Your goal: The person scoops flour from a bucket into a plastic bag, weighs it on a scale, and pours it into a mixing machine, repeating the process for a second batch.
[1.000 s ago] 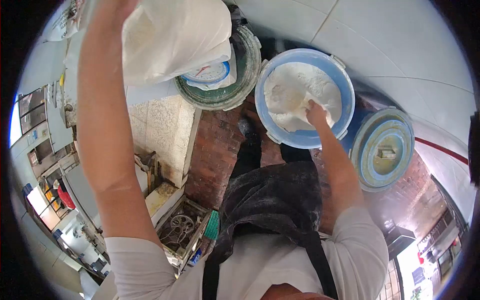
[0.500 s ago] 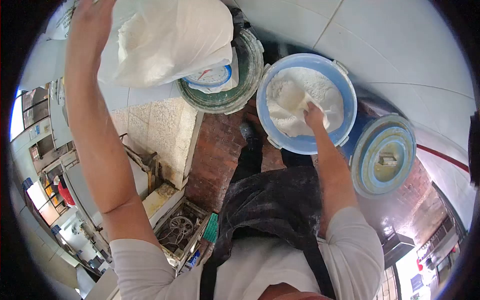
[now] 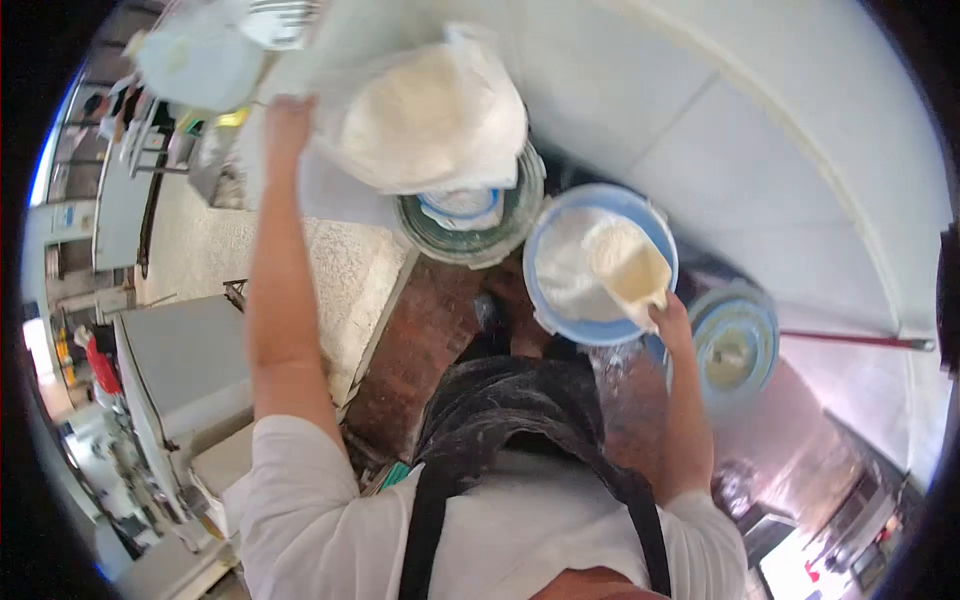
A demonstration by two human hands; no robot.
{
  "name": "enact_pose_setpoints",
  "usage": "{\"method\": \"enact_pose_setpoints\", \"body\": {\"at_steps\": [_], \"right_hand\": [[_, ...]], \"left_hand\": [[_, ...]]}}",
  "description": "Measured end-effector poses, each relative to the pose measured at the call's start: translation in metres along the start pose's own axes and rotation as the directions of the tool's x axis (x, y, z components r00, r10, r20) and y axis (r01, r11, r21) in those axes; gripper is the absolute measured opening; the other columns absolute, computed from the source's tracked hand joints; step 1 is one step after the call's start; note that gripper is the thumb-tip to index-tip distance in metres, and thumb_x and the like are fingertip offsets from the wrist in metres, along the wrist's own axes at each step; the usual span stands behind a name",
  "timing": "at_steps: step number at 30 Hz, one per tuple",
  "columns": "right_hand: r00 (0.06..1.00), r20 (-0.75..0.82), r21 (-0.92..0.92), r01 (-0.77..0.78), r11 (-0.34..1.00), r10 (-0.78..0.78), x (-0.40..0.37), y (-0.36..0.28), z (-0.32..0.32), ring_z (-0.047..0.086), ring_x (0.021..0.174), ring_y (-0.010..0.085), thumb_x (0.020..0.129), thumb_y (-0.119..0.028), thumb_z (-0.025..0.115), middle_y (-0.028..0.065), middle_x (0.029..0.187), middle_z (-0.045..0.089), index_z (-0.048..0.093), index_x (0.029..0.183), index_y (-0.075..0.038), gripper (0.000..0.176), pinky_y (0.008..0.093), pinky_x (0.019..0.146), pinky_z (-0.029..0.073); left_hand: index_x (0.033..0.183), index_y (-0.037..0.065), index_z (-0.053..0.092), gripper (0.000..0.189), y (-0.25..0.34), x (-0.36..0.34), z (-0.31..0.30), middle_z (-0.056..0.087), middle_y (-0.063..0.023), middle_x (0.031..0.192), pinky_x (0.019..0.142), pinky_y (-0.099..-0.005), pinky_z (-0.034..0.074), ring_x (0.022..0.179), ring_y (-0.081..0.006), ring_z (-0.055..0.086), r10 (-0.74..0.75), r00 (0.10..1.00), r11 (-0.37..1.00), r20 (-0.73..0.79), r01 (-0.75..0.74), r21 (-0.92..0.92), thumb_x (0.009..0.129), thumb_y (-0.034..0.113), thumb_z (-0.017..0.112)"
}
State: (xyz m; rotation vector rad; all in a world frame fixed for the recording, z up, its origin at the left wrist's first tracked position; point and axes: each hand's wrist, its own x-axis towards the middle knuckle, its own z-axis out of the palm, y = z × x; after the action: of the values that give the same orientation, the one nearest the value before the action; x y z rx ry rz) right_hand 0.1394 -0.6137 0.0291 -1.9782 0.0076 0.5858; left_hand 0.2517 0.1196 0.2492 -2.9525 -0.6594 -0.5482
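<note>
My right hand [image 3: 671, 322] is closed round the handle of a cream-coloured scoop [image 3: 650, 278]. White powder, like flour, fills the scoop, which is held over the right side of a blue tub [image 3: 542, 235]. More of this powder [image 3: 570, 265] lies inside the tub. At the upper left, my left hand [image 3: 289, 120] is closed on the left edge of a translucent plastic bag [image 3: 495, 125]. The bag also contains pale powder and rests on a blue-rimmed dial scale [image 3: 460, 203]. Motion blur softens my left fingers.
Beneath the scale stands a green bin [image 3: 480, 247]. To the right of the tub is a lidded blue bin [image 3: 735, 350]. A tiled wall [image 3: 760, 150] runs behind them. Red brick floor [image 3: 395, 350] shows below, with a speckled block [image 3: 330, 270] at left.
My right hand has lifted the scoop, now loaded with powder, out of the tub's contents toward its right rim. The bag's mouth looks wider and its powder shows. The whole view has shifted.
</note>
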Motion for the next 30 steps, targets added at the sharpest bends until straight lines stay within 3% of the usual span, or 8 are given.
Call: {"method": "enact_pose_setpoints", "body": {"at_steps": [2,4,5,7,10,14,18,30], "right_hand": [[0.99,-0.013,-0.064,0.142,0.988,-0.143,-0.021,-0.065,-0.019,0.062,0.098,0.0187,0.086,-0.012,0.065,0.0119,0.107,0.068,0.06,0.121,0.0,0.037,0.0327,0.089,0.047],[0.985,-0.061,-0.034,0.161,0.986,-0.163,-0.055,-0.17,-0.029,0.062,0.093,0.0174,0.086,-0.015,0.066,0.0113,0.101,0.068,0.063,0.116,-0.001,0.033,0.0323,0.085,0.048],[0.979,-0.07,-0.062,0.187,0.98,-0.191,-0.061,-0.211,-0.03,0.062,0.093,0.0174,0.086,-0.015,0.066,0.0113,0.101,0.068,0.063,0.116,-0.001,0.033,0.0323,0.085,0.048],[0.949,-0.115,-0.088,0.283,0.955,-0.292,-0.067,-0.288,-0.021,0.062,0.08,0.0161,0.086,-0.019,0.068,0.0098,0.088,0.066,0.064,0.109,-0.001,0.03,0.0316,0.075,0.049],[0.946,-0.109,-0.262,0.269,0.927,-0.306,-0.069,-0.425,0.016,0.06,0.066,0.0162,0.085,-0.022,0.07,0.0076,0.077,0.064,0.064,0.101,0.0,0.027,0.032,0.064,0.049],[0.932,-0.017,-0.332,0.337,0.881,-0.363,-0.024,-0.517,0.088,0.062,0.065,0.0235,0.086,-0.031,0.071,0.0113,0.076,0.065,0.062,0.099,0.0,0.035,0.0365,0.064,0.05],[0.754,0.137,-0.651,0.558,0.515,-0.643,0.062,-0.54,0.155,0.063,0.096,0.0406,0.085,-0.039,0.072,0.0208,0.101,0.068,0.062,0.108,-0.002,0.044,0.0465,0.082,0.05],[0.697,0.61,-0.781,0.608,-0.139,-0.377,0.158,-0.561,0.245,0.068,0.091,0.0329,0.081,-0.018,0.069,0.0126,0.091,0.07,0.067,0.114,-0.017,0.033,0.0465,0.079,0.054]], "left_hand": [[0.093,-0.003,0.067,0.044,0.028,-0.007,-0.026,0.07,-0.0196,0.098,0.08,-0.0428,0.052,0.087,-0.034,0.067,-0.21,0.974,0.896,0.083,0.226,-0.382,0.092,0.041,0.062],[0.097,-0.003,0.064,0.034,0.04,-0.013,-0.043,0.062,-0.0058,0.077,0.072,-0.0365,0.05,0.067,-0.0182,0.056,-0.232,0.938,0.526,0.257,0.343,-0.778,0.09,0.031,0.067],[0.097,-0.003,0.064,0.034,0.039,-0.012,-0.044,0.062,-0.0058,0.077,0.072,-0.0365,0.05,0.067,-0.0182,0.056,-0.243,0.94,0.501,0.238,0.332,-0.799,0.09,0.031,0.067],[0.098,0.002,0.066,0.027,0.032,-0.012,-0.039,0.054,-0.0004,0.07,0.063,-0.0338,0.046,0.062,-0.014,0.052,-0.146,0.876,-0.109,0.46,0.448,-0.888,0.092,0.028,0.064],[0.096,0.004,0.063,0.018,0.025,-0.017,-0.045,0.05,-0.0015,0.066,0.057,-0.0324,0.045,0.057,-0.0155,0.05,0.02,0.883,-0.478,0.47,0.421,-0.771,0.091,0.021,0.067],[0.101,0.007,0.06,0.022,0.015,-0.03,-0.047,0.048,0.0001,0.067,0.048,-0.0239,0.035,0.054,-0.0098,0.043,0.177,0.797,-0.66,0.578,0.532,-0.531,0.092,0.026,0.068],[0.097,0.013,0.054,0.026,-0.001,-0.038,-0.049,0.049,-0.0002,0.067,0.046,-0.0227,0.028,0.05,-0.0083,0.036,0.336,0.759,-0.688,0.558,0.602,-0.404,0.094,0.036,0.067],[0.101,0.02,0.045,0.03,-0.024,-0.026,-0.041,0.055,-0.0034,0.08,0.049,-0.0234,0.03,0.054,-0.0069,0.038,0.488,0.741,-0.666,0.462,0.658,-0.351,0.095,0.043,0.064]]}}
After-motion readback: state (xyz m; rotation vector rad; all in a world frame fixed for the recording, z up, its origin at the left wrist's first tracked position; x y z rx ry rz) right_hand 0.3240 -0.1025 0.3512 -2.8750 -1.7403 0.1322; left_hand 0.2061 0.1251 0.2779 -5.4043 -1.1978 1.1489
